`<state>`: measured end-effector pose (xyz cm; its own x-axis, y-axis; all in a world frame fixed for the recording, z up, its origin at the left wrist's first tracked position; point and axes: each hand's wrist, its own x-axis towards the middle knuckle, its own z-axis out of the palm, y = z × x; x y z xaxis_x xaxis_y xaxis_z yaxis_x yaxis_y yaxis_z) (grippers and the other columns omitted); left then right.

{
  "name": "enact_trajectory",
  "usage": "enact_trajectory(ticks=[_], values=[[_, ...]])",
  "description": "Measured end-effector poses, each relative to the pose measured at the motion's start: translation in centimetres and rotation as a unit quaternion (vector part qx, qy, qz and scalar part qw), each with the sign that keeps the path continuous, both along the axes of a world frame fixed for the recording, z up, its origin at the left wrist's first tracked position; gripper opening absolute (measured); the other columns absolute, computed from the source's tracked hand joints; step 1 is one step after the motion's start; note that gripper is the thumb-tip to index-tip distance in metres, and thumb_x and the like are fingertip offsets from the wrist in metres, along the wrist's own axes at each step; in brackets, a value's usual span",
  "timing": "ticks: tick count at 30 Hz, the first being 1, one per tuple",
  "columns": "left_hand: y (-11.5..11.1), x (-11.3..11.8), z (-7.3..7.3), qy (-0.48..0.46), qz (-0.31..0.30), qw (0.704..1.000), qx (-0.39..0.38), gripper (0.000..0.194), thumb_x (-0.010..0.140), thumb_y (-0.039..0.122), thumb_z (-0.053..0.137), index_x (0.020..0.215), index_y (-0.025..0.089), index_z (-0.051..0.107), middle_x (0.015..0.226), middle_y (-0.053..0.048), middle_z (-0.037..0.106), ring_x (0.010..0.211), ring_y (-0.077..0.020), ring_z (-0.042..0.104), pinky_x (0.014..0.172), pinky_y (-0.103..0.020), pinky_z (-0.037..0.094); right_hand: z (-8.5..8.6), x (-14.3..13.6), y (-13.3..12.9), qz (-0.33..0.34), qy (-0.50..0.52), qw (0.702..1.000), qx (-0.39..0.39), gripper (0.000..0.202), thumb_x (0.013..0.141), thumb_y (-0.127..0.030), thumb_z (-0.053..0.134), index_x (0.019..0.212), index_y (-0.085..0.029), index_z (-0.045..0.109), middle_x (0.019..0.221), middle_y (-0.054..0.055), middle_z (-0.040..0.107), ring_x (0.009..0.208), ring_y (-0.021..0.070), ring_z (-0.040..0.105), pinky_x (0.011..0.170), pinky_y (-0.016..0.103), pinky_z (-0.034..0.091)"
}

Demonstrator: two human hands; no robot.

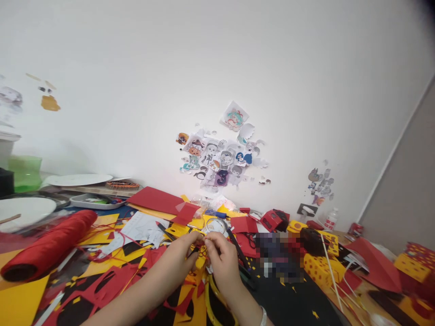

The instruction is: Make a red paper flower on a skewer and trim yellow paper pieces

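Observation:
My left hand and my right hand meet in the middle of the cluttered table, fingertips pinched close together. Between them shows a small yellow paper piece with a patterned, cut look; the fingers cover much of it. A bit of red appears at the fingertips, too small to name. Just below my right hand lies a yellow-rimmed loop, partly hidden by the wrist. Behind the hands rests a clear round ring-shaped thing, perhaps a roll of tape. Red paper with cut-out holes lies left of my left forearm.
A large red spool of thread lies at left, near a white plate and a shallow tray. Red card is at the back. Yellow dotted boxes, thin sticks and a bottle stand at right.

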<state>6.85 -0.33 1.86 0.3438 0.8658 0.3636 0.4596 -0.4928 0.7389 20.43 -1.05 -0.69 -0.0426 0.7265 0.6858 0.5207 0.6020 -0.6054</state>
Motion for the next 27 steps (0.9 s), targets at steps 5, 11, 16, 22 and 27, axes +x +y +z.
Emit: enact_trajectory(ticks=[5,11,16,22,27], values=[[-0.2,0.2,0.1,-0.041,-0.036,0.997,-0.050,0.014,0.068,0.017,0.040,0.071,0.020,0.054,0.070,-0.002,0.062,0.061,-0.0159,0.057,0.057,-0.024,0.045,0.0,-0.2,0.2,0.014,0.049,0.998,-0.047,0.018,0.084,-0.031,0.045,0.080,-0.018,0.055,0.063,-0.001,0.054,0.056,0.0118,0.049,0.052,0.021,0.036],[0.0,0.2,0.1,-0.100,-0.061,0.988,-0.098,0.018,0.071,0.037,0.041,0.071,0.020,0.047,0.068,0.001,0.057,0.043,-0.0116,0.051,0.045,-0.024,0.040,0.0,-0.1,0.4,0.041,0.133,0.986,-0.091,0.018,0.084,-0.034,0.047,0.085,-0.018,0.054,0.061,-0.003,0.047,0.053,0.0103,0.042,0.048,0.021,0.032],[0.6,0.1,-0.4,-0.159,-0.029,0.980,-0.119,0.021,0.071,0.041,0.042,0.071,0.021,0.044,0.062,0.007,0.052,0.032,-0.0081,0.048,0.035,-0.020,0.032,-0.2,-0.2,0.5,0.065,0.159,0.980,-0.101,0.017,0.081,-0.032,0.051,0.091,-0.018,0.054,0.054,-0.007,0.035,0.049,0.0088,0.033,0.045,0.021,0.025],[1.6,-0.4,-0.6,-0.221,-0.051,0.955,-0.190,0.035,0.063,0.055,0.050,0.071,0.022,0.042,0.041,0.012,0.046,0.027,-0.0094,0.045,0.031,-0.018,0.025,-0.5,-0.4,0.7,0.082,0.137,0.982,-0.101,0.010,0.078,-0.025,0.053,0.086,-0.019,0.052,0.049,-0.010,0.025,0.044,0.0074,0.025,0.042,0.021,0.020],[1.9,-0.8,-0.5,-0.230,-0.041,0.948,-0.215,0.040,0.061,0.060,0.051,0.070,0.022,0.041,0.031,0.009,0.048,0.023,-0.0073,0.035,0.031,-0.018,0.022,-0.8,-0.5,0.8,0.106,0.119,0.980,-0.120,0.010,0.078,-0.021,0.051,0.087,-0.019,0.052,0.048,-0.010,0.028,0.043,0.0073,0.026,0.043,0.022,0.019]])
